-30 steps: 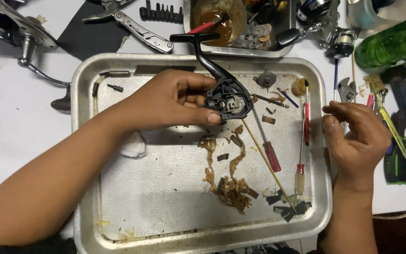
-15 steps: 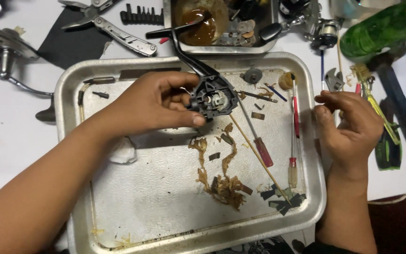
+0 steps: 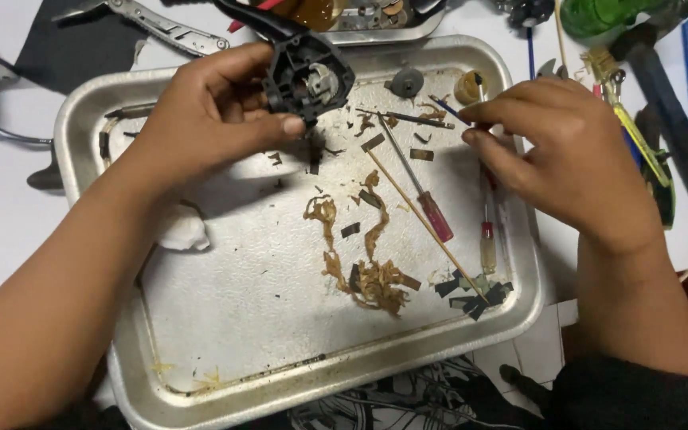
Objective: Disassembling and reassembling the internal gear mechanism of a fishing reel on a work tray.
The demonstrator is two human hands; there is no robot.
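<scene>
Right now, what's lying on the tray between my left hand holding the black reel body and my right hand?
Head view: a red-handled screwdriver, a thin wooden stick and small dark scraps on the metal tray.

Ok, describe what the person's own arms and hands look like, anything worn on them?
Both hands are bare: no gloves, rings or watch show on the left hand or the right hand. Both forearms are uncovered. No sleeve shows on the left arm; dark cloth at the lower right, near the right elbow, may be a sleeve pushed up, but that is unclear.

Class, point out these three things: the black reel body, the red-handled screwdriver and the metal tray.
black reel body [image 3: 308,76], head view, open side face.
red-handled screwdriver [image 3: 436,216], head view, handle.
metal tray [image 3: 81,127], head view, left rim.
</scene>
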